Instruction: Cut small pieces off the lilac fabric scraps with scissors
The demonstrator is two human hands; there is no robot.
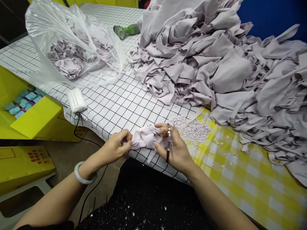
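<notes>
Near the front edge of the table, a crumpled piece of pale lilac fabric [147, 137] lies bunched between my hands. My left hand [120, 143] is closed, pinching the fabric's left end between thumb and curled fingers. At the right end is my right hand [176, 150], thumb and fingers spaced apart beside the cloth. Around its thumb and fingers sit dark and copper-coloured loops that look like the handles of small scissors [169, 143]; their blades are hard to make out. Tiny cut scraps [195, 131] are scattered just beyond my right hand.
A large heap of lilac fabric [192, 60] covers the back right. A clear plastic bag [40, 41] holds more fabric at the back left. A green tool [127, 30] and a white device with a cable [76, 99] rest on the table [107, 102]. Yellow boxes [43, 118] stand left.
</notes>
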